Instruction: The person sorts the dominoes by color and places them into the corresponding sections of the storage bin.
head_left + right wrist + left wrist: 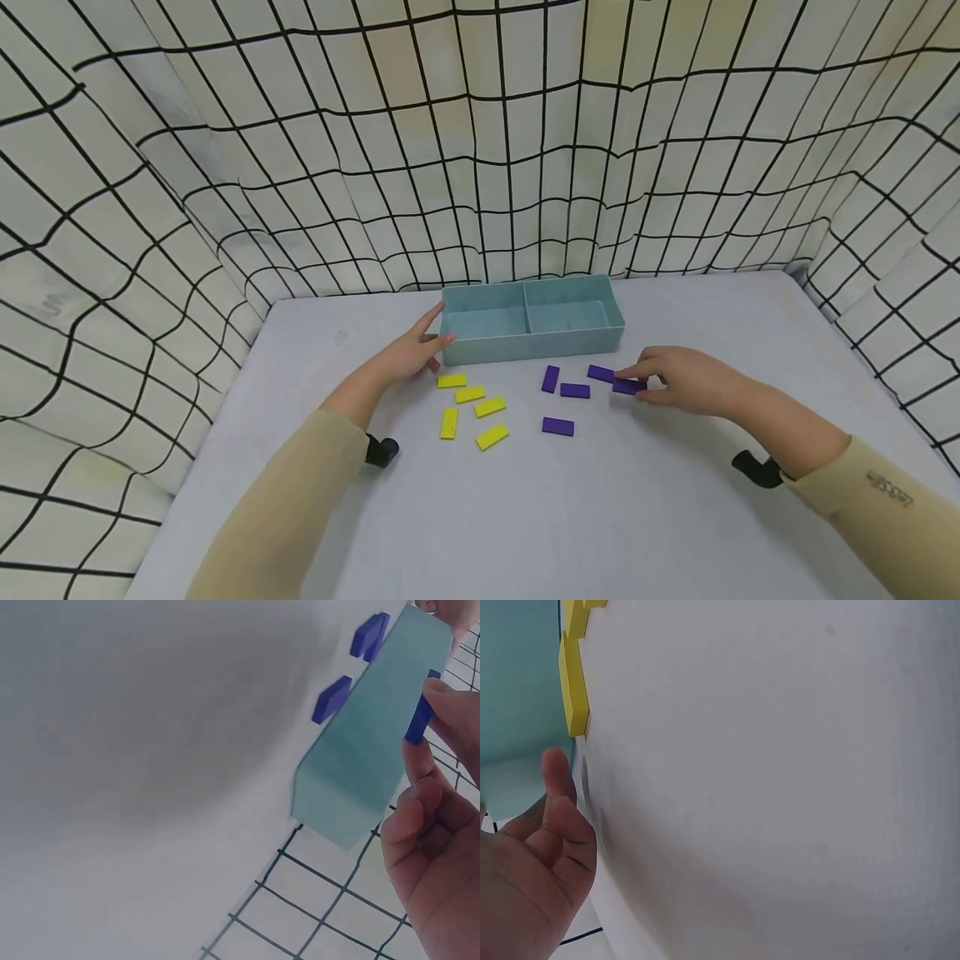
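Note:
My right hand (693,382) pinches a small purple rectangular block (421,718) between thumb and fingertip, to the right of the box's front corner. Several more purple blocks (558,427) lie in front of the box, one of them (600,373) right beside the held one in the head view. A pale blue-green box (532,346) with one divider and two compartments stands at the back of the table. At its left end, my left hand (405,354) touches the box with thumb and index finger stretched out; its other fingers curl loosely below in the left wrist view.
Several yellow blocks (490,407) lie scattered on the white table (480,517) to the right of the left forearm. Black netting (510,158) over pale walls rises behind the table and along both sides, close to the box's back.

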